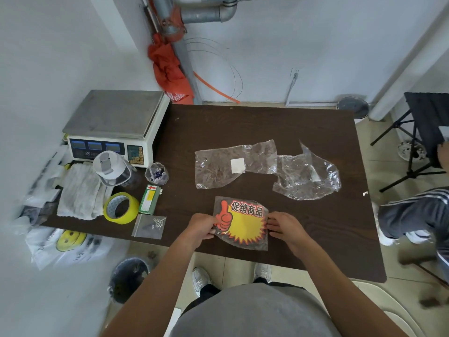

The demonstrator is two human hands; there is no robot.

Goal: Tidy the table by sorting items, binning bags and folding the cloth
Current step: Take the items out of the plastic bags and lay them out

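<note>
A clear bag holding yellow-and-red promo cards (245,224) lies near the front edge of the dark table (243,125). My left hand (202,226) pinches its left edge and my right hand (283,226) holds its right edge. Two empty clear plastic bags lie behind it: one with a white label (226,164) and a crumpled one (306,176) to its right. A white cloth (81,190) lies at the table's left end. A black bin (127,279) stands on the floor, front left.
At the left end stand a weighing scale (114,125), a lidded bottle (111,170), a small clear cup (157,173), a green box (150,199), yellow tape (121,207) and a zip bag of screws (149,226). A person's leg (413,212) is at right.
</note>
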